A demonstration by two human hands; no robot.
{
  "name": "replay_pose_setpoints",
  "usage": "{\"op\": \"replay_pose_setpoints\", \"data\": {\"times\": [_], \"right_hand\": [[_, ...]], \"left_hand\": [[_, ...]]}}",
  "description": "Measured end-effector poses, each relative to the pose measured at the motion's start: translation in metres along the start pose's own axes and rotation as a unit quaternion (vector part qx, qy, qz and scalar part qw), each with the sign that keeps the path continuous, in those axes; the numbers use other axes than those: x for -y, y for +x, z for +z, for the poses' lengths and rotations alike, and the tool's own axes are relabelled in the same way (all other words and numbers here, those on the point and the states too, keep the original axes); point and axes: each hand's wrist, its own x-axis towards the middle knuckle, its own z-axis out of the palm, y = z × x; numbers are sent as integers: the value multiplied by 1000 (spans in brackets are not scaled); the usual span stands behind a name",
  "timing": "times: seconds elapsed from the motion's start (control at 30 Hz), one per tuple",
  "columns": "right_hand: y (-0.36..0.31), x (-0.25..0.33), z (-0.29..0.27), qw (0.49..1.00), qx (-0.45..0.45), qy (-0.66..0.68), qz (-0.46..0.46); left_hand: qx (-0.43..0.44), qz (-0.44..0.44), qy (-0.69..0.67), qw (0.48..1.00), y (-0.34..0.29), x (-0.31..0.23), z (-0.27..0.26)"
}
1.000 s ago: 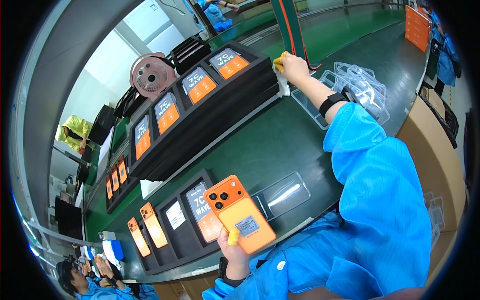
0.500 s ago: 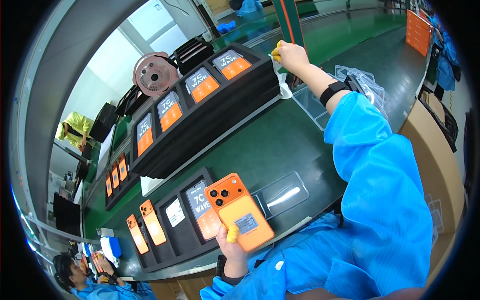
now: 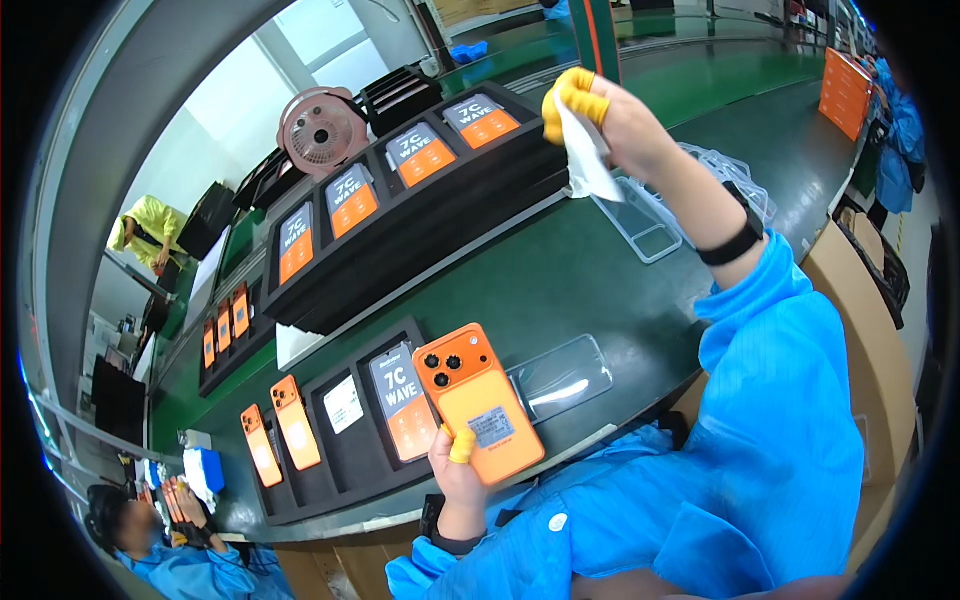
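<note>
My left hand, a yellow cover on its thumb, grips an orange phone by its lower edge. The phone's back faces up, with three camera lenses and a grey label. Up at the right, my right hand pinches a thin white wipe between fingers in yellow covers; the wipe hangs down beside the stacked trays. Left of the held phone lies a black tray with two orange phones, a white-labelled piece and a grey-and-orange packet.
Stacked black trays bearing several grey-and-orange packets stand at the back. A clear phone case lies right of the held phone; more clear cases lie below my right hand. There is a pink fan behind. A co-worker in blue sits at lower left.
My right hand has come nearer and a little right, drawing the white wipe up from beside the tray stack. My left hand keeps hold of the phone, nearly in place.
</note>
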Motion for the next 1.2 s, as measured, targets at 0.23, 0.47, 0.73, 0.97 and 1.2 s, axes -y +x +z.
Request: {"op": "replay_pose_setpoints", "data": {"times": [0.23, 0.47, 0.73, 0.97, 1.2], "right_hand": [[-88, 27, 139, 916, 401, 31, -11], [-180, -8, 231, 748, 633, 146, 137], [-125, -30, 302, 582, 812, 19, 32], [35, -49, 450, 650, 651, -230, -317], [180, -170, 672, 849, 265, -358, -284]], "left_hand": [[1, -8, 2, 1000, -3, -1, -1], [-26, 76, -109, 991, -30, -72, -50], [-103, 158, -102, 977, -37, -128, -166], [-211, 197, -127, 949, -20, -146, -252], [-333, 181, -143, 914, -12, -153, -293]]}}
